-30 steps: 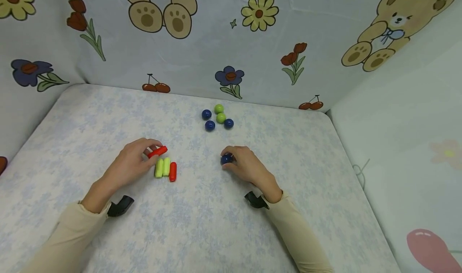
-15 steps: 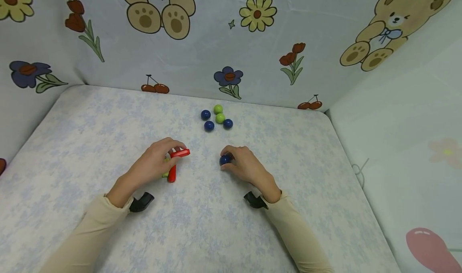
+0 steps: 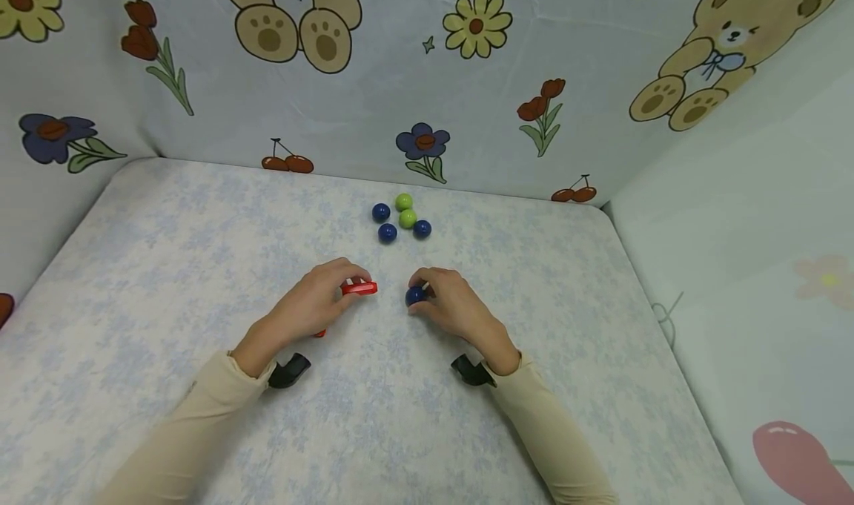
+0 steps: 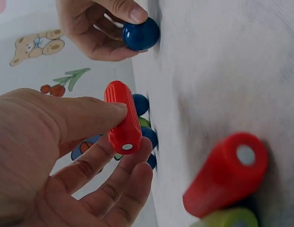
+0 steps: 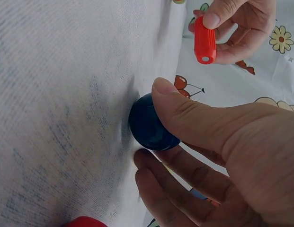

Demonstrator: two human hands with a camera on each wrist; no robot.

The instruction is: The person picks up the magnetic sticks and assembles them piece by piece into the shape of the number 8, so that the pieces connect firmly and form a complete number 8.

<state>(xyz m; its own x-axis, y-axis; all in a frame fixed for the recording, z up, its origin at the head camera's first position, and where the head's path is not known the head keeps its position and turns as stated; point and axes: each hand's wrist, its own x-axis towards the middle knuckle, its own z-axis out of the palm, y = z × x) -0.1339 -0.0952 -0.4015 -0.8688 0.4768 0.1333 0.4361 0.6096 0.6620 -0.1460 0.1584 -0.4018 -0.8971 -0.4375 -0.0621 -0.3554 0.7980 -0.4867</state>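
My left hand (image 3: 310,301) pinches a red magnetic rod (image 3: 360,288) between thumb and fingers, held above the table left of the ball. Grooved sides and a silver end show on this rod in the left wrist view. Opposite it, my right hand (image 3: 455,299) grips a dark blue ball (image 5: 150,124) by thumb and fingers, close at the table surface. A narrow gap separates rod and ball in the head view. Another red rod (image 4: 227,172) lies on the table beside a yellow-green rod (image 4: 230,218); in the head view my left hand mostly hides them.
Toward the back of the table (image 3: 200,216) sits a loose group of balls: several blue, like the front blue one (image 3: 388,233), and two green, including a green ball (image 3: 408,219). A patterned cloth (image 3: 373,104) rises behind the table's back edge.
My left hand has carried the red rod rightward, over the rods on the table and toward the blue ball. The right hand and its ball have stayed nearly still.
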